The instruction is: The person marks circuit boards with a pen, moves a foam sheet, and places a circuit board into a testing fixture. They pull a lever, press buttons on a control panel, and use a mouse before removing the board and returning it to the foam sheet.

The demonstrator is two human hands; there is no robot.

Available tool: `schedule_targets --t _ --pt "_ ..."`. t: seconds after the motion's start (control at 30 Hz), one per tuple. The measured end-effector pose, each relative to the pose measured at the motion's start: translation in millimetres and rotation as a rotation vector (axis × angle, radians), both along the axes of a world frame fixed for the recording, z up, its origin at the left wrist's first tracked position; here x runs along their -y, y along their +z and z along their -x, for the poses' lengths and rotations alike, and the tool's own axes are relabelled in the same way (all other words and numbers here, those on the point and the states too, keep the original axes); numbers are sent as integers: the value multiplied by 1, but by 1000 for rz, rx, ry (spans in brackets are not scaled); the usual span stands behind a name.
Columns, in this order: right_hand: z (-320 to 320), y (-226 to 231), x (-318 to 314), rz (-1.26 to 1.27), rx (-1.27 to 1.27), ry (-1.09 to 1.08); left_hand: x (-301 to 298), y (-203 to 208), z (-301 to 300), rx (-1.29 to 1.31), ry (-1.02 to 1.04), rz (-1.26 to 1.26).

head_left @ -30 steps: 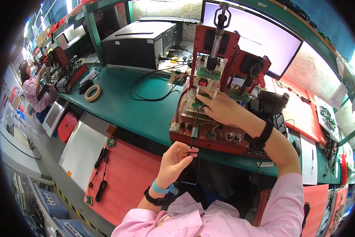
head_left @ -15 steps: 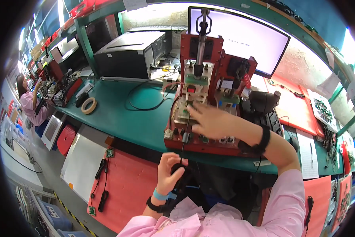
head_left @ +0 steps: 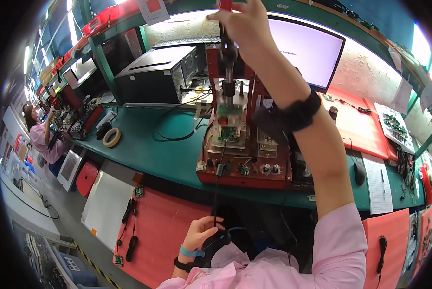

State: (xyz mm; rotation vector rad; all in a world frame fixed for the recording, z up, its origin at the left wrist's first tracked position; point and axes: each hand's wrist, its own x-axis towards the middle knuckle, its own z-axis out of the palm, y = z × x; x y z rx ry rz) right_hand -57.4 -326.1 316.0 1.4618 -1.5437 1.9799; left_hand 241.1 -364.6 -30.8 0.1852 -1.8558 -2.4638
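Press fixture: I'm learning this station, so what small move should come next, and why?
Probably draw the red handle down: the right hand is at it, the green circuit board lies below the seemingly raised plunger, and the left hand holds the black cable.

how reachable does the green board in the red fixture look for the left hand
Probably yes: the right hand is up at the red handle, leaving the green board open from the front. The left hand must reach forward, though, and holds a black cable.

Circuit board (head_left: 229, 134) seemingly on the fixture (head_left: 245, 180); tape roll (head_left: 111, 145) left, monitor (head_left: 317, 53) behind.
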Motion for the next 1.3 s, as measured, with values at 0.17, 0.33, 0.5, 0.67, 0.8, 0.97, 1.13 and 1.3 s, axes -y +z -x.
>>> schedule_targets --t 0.17,0.33,0.5,0.67,0.8,0.97,1.13,1.3 --pt "-32 -32 -11 -82 -191 -49 17 -18 -37 290 -32 12" --pt "-26 -67 5 150 -506 -311 46 -33 -76 254 239 69" --pt "-19 -86 3 212 -677 -381 64 -54 -46 69 1023 -215" --pt "-33 -87 -10 158 -662 -330 101 -43 18 -227 1220 -524" --pt "-89 -126 -46 -10 -848 -635 111 -4 39 -366 1062 -636" --pt "-129 -215 -91 -821 -655 -124 58 58 55 -297 709 -220" --pt "-122 -244 -96 -869 -768 -79 37 65 65 -211 611 -54" --pt "-121 -244 -96 -794 -715 12 39 48 75 -219 606 63"
